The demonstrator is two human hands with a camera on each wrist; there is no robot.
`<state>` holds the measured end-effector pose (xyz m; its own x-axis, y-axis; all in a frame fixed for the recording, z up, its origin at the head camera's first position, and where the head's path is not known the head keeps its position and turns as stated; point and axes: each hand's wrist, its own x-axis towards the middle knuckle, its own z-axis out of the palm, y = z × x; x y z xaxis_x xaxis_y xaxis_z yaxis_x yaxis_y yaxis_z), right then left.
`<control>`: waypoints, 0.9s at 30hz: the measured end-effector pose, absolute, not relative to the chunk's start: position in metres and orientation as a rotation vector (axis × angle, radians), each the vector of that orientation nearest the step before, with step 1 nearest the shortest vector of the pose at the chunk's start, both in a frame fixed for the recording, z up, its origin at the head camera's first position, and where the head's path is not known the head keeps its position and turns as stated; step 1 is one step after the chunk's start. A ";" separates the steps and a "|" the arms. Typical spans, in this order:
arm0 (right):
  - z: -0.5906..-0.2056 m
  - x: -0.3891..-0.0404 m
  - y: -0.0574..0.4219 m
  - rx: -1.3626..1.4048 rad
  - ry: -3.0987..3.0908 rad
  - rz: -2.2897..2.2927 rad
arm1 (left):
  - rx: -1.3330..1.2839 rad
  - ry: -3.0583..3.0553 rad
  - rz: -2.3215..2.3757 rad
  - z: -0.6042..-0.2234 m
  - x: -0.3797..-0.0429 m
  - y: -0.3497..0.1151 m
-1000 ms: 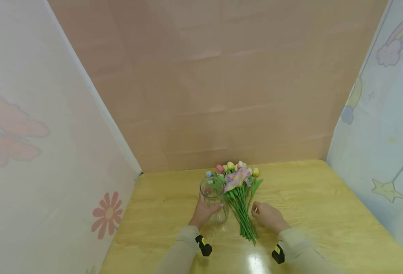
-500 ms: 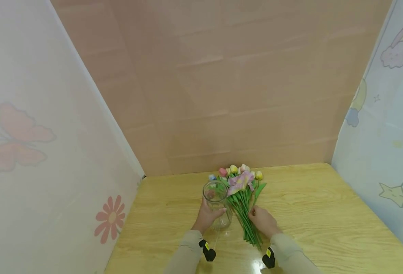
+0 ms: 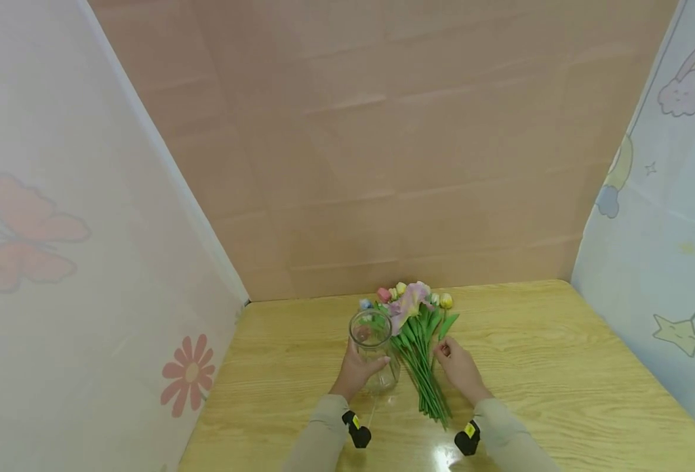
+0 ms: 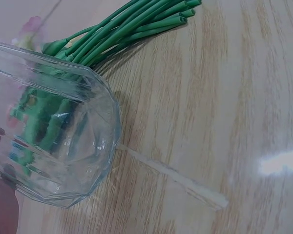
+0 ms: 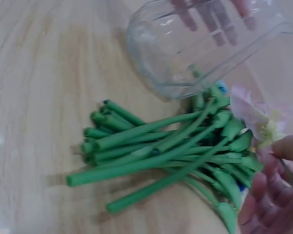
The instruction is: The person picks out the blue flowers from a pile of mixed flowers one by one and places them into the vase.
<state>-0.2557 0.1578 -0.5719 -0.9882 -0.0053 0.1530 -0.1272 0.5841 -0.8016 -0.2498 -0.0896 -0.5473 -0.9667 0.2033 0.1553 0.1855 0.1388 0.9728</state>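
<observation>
My left hand [image 3: 356,372] grips a clear glass vase [image 3: 387,377], its fingers and thumb around the side. The vase's faceted base shows in the left wrist view, with green stems visible through the glass. Just right of it lies a bunch of artificial tulips, their green stems [image 3: 423,377] pointing toward me. Across the blooms is a large ruffled lilac flower [image 3: 405,309]. My right hand [image 3: 461,372], at the right side of the bunch, pinches a thin green stem [image 5: 291,176] between thumb and finger. Which bloom that stem carries is partly hidden.
The wood-grain table [image 3: 513,354] extends on both sides of the flowers. A brown backdrop [image 3: 336,170] stands behind it, with printed panels at left and right. A pale streak [image 4: 176,178] runs across the tabletop from the vase base.
My right hand came in left to the stems, then rose slightly, away from me. The lilac flower has shifted and turned a little to the left. My left hand keeps its hold on the vase.
</observation>
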 end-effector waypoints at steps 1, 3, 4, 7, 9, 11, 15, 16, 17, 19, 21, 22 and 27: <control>-0.569 -0.256 0.160 0.108 -2.651 1.353 | 0.407 2.361 2.018 -0.547 -0.250 -0.090; -0.562 -0.256 0.165 0.101 -2.607 1.322 | 0.409 2.358 2.024 -0.547 -0.250 -0.090; -0.559 -0.255 0.168 0.105 -2.587 1.311 | 0.414 2.355 2.029 -0.547 -0.251 -0.090; -0.550 -0.254 0.180 0.114 -2.525 1.255 | 0.430 2.339 2.043 -0.549 -0.251 -0.090; -0.545 -0.254 0.189 0.133 -2.479 1.187 | 0.430 2.333 2.050 -0.552 -0.252 -0.091; -0.540 -0.257 0.200 0.148 -2.427 1.110 | 0.423 2.337 2.054 -0.557 -0.256 -0.091; -0.534 -0.262 0.223 0.139 -2.372 0.949 | 0.397 2.356 2.040 -0.572 -0.264 -0.091; -0.534 -0.264 0.230 0.124 -2.370 0.918 | 0.399 2.361 2.039 -0.575 -0.266 -0.090; -0.534 -0.265 0.236 0.111 -2.371 0.888 | 0.401 2.368 2.035 -0.578 -0.267 -0.090; -0.534 -0.268 0.248 0.078 -2.385 0.847 | 0.407 2.378 2.034 -0.581 -0.269 -0.090; -0.536 -0.270 0.260 0.036 -2.409 0.822 | 0.422 2.379 2.046 -0.582 -0.271 -0.090; -0.538 -0.270 0.265 0.020 -2.428 0.816 | 0.429 2.379 2.050 -0.582 -0.271 -0.090; -0.553 -0.270 0.286 -0.034 -2.560 0.793 | 0.447 2.361 2.056 -0.582 -0.271 -0.090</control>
<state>-0.2700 0.2864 -0.5527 -0.8952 0.1549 0.4179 -0.1086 0.8336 -0.5416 -0.2709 -0.0898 -0.5824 -0.9598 0.1972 0.1996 0.2247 0.1146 0.9677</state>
